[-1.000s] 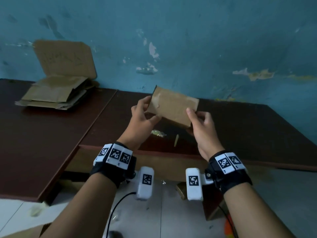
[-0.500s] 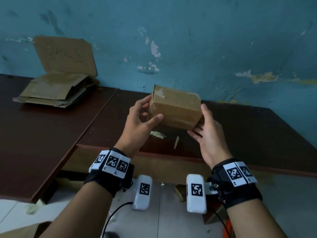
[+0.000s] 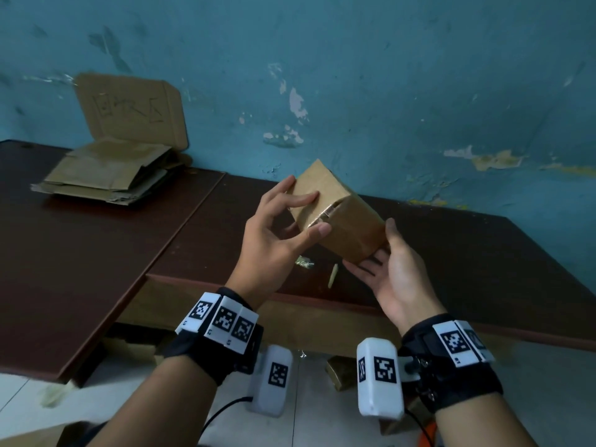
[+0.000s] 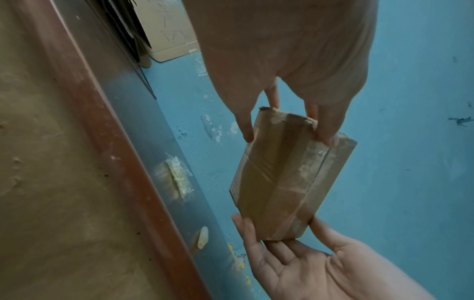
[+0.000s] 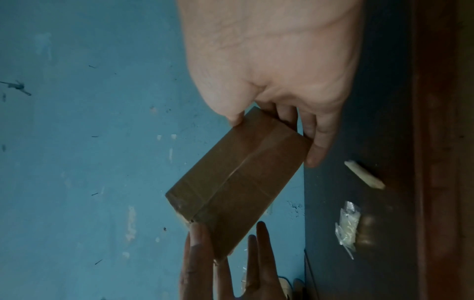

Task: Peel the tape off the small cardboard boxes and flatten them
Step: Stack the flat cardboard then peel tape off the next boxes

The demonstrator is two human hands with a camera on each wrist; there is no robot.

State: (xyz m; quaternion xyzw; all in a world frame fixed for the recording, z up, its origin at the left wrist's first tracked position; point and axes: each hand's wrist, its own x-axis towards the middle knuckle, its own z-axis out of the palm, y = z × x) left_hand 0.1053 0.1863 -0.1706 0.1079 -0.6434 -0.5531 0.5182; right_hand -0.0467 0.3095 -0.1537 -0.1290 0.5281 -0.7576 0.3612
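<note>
— So, what do the hands hold?
— Both hold the small cardboard box point(image 3: 335, 217) in the air. The right hand point(image 3: 392, 279) cups its near end with relaxed fingers; the left hand point(image 3: 274, 240) pinches its other end.
— And beyond them?
— Tape scraps point(image 3: 304, 262) on the table point(image 3: 483, 253) under the hands; flattened boxes point(image 3: 106, 172) far to the left.

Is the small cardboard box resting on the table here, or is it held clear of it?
Apart. In the head view the small cardboard box sits above the table between the left hand and right hand; tape scraps lie on the tabletop beneath it.
</note>
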